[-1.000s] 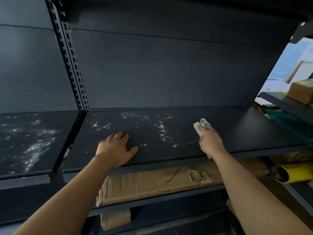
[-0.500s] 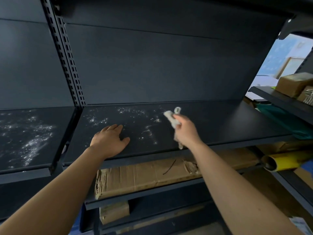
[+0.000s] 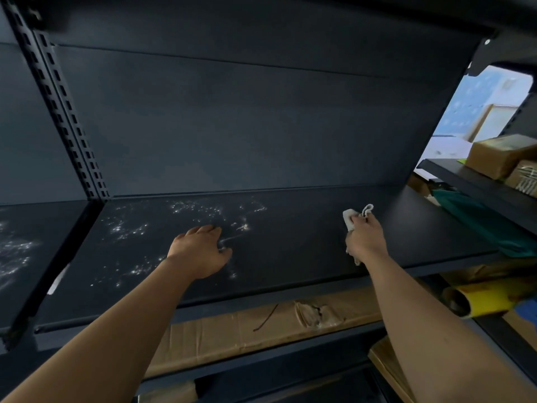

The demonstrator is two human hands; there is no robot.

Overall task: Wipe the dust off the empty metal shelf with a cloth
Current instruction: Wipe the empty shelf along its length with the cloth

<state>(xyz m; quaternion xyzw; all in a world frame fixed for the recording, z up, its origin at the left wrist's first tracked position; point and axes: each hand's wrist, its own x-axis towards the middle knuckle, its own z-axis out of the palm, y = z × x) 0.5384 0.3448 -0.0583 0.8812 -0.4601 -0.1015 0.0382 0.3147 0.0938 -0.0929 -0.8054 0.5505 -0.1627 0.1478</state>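
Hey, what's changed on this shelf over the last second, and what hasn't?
The right hand, gripping the white cloth, swept left into the dust, then back right to the shelf's clean side. Nothing was picked up or released. The left hand stayed flat on the shelf, and white dust remains around it.
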